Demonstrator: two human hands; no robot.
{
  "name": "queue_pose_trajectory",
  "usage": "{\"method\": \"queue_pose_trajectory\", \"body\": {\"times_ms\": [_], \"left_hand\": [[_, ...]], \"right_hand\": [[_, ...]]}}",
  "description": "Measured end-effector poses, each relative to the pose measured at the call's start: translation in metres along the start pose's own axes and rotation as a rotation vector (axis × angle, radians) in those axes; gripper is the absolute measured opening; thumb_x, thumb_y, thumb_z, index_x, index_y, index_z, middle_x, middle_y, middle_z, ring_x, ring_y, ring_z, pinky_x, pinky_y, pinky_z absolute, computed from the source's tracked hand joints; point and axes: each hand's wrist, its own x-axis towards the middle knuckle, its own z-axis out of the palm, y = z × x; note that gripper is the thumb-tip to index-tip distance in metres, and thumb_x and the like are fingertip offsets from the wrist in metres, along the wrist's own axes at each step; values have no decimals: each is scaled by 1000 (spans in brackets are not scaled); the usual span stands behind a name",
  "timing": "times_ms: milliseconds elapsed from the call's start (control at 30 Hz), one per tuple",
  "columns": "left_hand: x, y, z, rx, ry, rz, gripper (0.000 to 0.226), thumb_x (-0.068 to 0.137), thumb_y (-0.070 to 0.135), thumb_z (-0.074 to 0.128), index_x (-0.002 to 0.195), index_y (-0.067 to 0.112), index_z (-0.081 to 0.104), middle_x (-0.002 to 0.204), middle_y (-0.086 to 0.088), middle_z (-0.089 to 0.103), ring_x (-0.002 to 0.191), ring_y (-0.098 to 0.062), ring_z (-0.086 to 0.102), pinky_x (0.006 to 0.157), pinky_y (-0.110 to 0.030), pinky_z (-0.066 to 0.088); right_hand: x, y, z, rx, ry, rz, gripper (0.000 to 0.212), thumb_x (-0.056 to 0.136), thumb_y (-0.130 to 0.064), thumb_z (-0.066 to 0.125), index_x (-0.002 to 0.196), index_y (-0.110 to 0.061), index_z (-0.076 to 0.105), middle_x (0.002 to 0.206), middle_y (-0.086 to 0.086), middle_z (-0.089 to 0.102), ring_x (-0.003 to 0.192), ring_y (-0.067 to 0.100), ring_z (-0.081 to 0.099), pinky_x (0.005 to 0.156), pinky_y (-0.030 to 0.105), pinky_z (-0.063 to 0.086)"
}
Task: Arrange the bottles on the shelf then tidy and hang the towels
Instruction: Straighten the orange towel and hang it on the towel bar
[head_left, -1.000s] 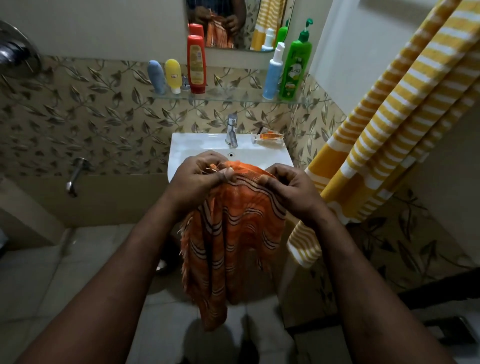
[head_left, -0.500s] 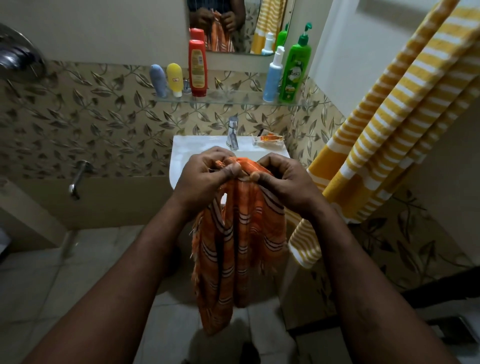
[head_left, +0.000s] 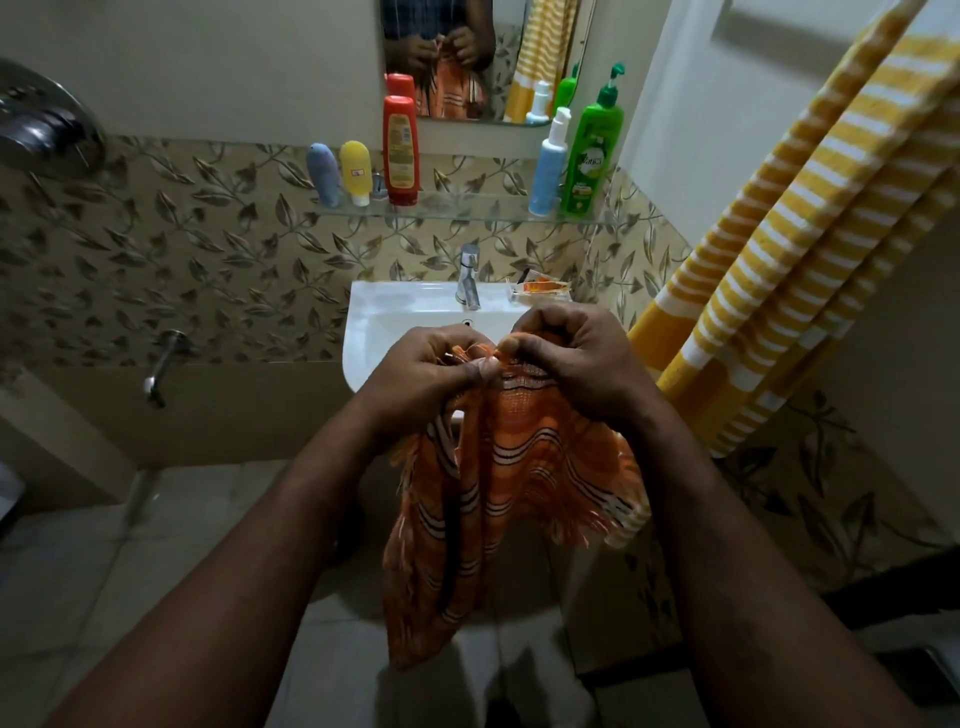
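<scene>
Ahead of you: a white washbasin (head_left: 384, 322) with a chrome tap (head_left: 468, 275), fixed to a wall tiled in a beige leaf pattern (head_left: 208, 270). Above the tiles, plain pale wall (head_left: 208, 67) and a mirror (head_left: 501, 57). A chrome spout (head_left: 161, 366) projects at your left. Floor (head_left: 104, 571): grey tiles. Lighting dim.

Both hands, the left hand (head_left: 421, 376) and right hand (head_left: 566, 358), pinch the top edge of an orange striped towel (head_left: 498, 499) over the white sink (head_left: 395, 322), five bottles standing on the glass shelf (head_left: 467, 212) above, a yellow striped towel (head_left: 789, 249) hanging right.
</scene>
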Motion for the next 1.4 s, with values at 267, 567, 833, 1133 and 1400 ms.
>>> {"method": "queue_pose_trajectory", "body": {"times_ms": [267, 567, 833, 1133, 1400], "left_hand": [[5, -6, -16, -102, 187, 15, 18, 86, 22, 75, 80, 5, 75, 103, -5, 67, 90, -22, 65, 76, -35, 54], [13, -15, -7, -36, 83, 42, 16, 91, 20, 71, 94, 6, 77, 103, -14, 69, 93, -25, 68, 82, -40, 56], [20, -26, -30, -100, 126, -58, 21, 85, 21, 75, 84, 0, 74, 107, -1, 72, 95, -23, 69, 83, -38, 54], [41, -27, -22, -87, 103, 4, 15, 92, 20, 72, 91, 6, 76, 102, -20, 69, 90, -25, 71, 81, -39, 58], [62, -31, -36, -124, 94, -21, 14, 89, 19, 73, 94, 7, 77, 104, -10, 72, 95, -25, 72, 83, -39, 59]], "right_hand": [[-4, 24, -4, 100, 11, 148, 17, 90, -37, 78, 90, -20, 75, 90, 11, 77, 84, 35, 74, 78, 62, 59], [14, 13, 3, 73, -27, 44, 17, 89, -27, 82, 94, -12, 76, 88, 13, 75, 83, 38, 71, 73, 56, 59], [7, 41, -8, 245, 16, 184, 8, 96, -23, 73, 95, -15, 74, 92, 9, 74, 85, 26, 70, 79, 54, 60], [31, 35, 1, 154, -79, 144, 7, 99, -20, 67, 95, -21, 73, 89, -4, 71, 85, 18, 68, 79, 44, 58], [49, 46, 2, 323, 26, 166, 19, 99, -3, 65, 92, -20, 72, 90, -1, 71, 86, 17, 68, 81, 41, 59]]}}
